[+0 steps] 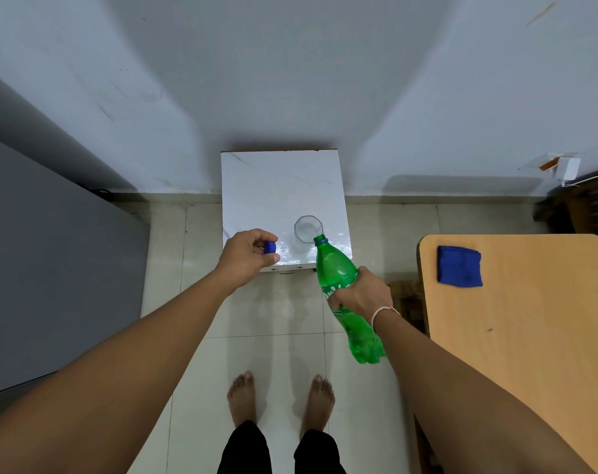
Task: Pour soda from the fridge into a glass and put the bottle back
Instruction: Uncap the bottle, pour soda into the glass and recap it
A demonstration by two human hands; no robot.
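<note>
The soda bottle [338,278], green plastic and uncapped, tilts toward a clear glass [307,230] standing near the front edge of a small white marble-topped table [273,179], its open mouth touching or just over the near rim of the glass. The right hand [362,295] wraps the bottle at the label, around mid-body, a hold that appears chosen to steer the neck while the base hangs back toward the person. The right grip is closed firmly round the bottle. The left hand [246,254] hovers beside the glass over the table's front left corner, its grip pinching the blue cap [270,247] between thumb and fingers, likely kept at hand for resealing before the bottle returns to the fridge. Whether soda is already flowing cannot be told; the glass looks largely clear. The grey fridge [51,251] stands closed at the left. A wooden desk [530,336] at the right carries a folded blue cloth [459,266], well apart from the pouring. The person stands barefoot on pale floor tiles [256,354], directly facing the table. The pour seems to be at its start, and the narrow glass calls for a slow tilt to avoid foam and spills.
</note>
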